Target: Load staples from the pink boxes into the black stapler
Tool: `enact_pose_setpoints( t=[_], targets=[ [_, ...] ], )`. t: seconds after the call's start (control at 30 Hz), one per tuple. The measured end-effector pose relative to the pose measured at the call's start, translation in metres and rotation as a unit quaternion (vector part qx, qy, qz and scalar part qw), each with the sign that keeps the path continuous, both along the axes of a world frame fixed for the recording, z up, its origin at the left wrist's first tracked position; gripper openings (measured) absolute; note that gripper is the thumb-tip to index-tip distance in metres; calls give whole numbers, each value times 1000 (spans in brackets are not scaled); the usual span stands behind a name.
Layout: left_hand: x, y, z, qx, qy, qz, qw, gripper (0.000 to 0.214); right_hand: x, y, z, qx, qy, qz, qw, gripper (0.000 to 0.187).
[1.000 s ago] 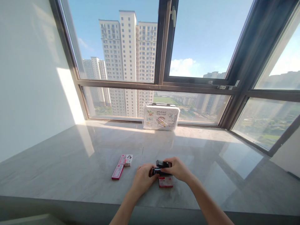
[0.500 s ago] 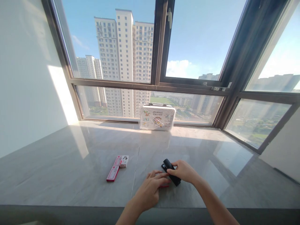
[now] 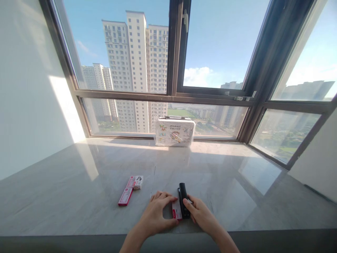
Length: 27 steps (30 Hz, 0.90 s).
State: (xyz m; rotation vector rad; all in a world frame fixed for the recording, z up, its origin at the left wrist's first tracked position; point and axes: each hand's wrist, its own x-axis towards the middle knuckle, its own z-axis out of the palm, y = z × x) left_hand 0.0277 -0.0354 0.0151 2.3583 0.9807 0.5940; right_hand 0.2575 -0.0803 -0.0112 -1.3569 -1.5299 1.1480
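Note:
A black stapler (image 3: 182, 196) lies lengthwise on the grey stone ledge, pointing away from me. My right hand (image 3: 202, 212) grips it from the right, thumb on its top. Against its left side rests a small red-and-white box (image 3: 177, 210). My left hand (image 3: 156, 212) holds this box by its two ends, the thumb at the near end and the index finger at the far end. The hand partly covers the box. The stapler and the box are side by side and appear to touch.
Further left on the ledge (image 3: 86, 203) lie two flat pink-and-white boxes (image 3: 125, 196) end to end, with a small white box (image 3: 138, 182) touching them. A plastic-wrapped white case (image 3: 175, 133) with cartoon prints stands against the window. The ledge's front edge is close to my wrists.
The stapler has turned from slanted to nearly straight and come left and nearer, beside the small box. My left hand has spread from over the box to its ends.

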Motion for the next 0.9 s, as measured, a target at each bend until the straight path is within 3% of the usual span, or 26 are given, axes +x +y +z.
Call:
enact_pose_setpoints(
  t=[0.3, 0.4, 0.47, 0.53, 0.63, 0.67, 0.77, 0.9],
  targets=[
    [2, 2, -10, -3, -13, 5, 1000, 78, -5, 1, -4, -14, 21, -22, 999, 75],
    [2, 0, -11, 10, -47, 16, 999, 82, -5, 0, -5, -16, 15, -69, 997, 81],
    [-8, 2, -12, 51, -83, 72, 993, 57, -5, 0, -7, -18, 14, -110, 994, 85],
    [-32, 6, -15, 117, -98, 185, 971, 38, -4, -1, -10, -20, 18, -134, 991, 86],
    [-83, 10, -25, 181, -21, 385, 905, 46, -4, -3, -12, -15, 23, -138, 990, 83],
    [-99, 10, -29, 177, 24, 420, 890, 47, -4, -3, -12, -12, 21, -136, 990, 81],
    [-126, 3, -40, 167, 95, 399, 897, 44, -4, -5, -12, -7, 2, -124, 992, 75],
    [-107, -11, -37, 134, 66, 271, 951, 29, -3, -5, -13, -2, -21, -107, 994, 71]
  ],
)
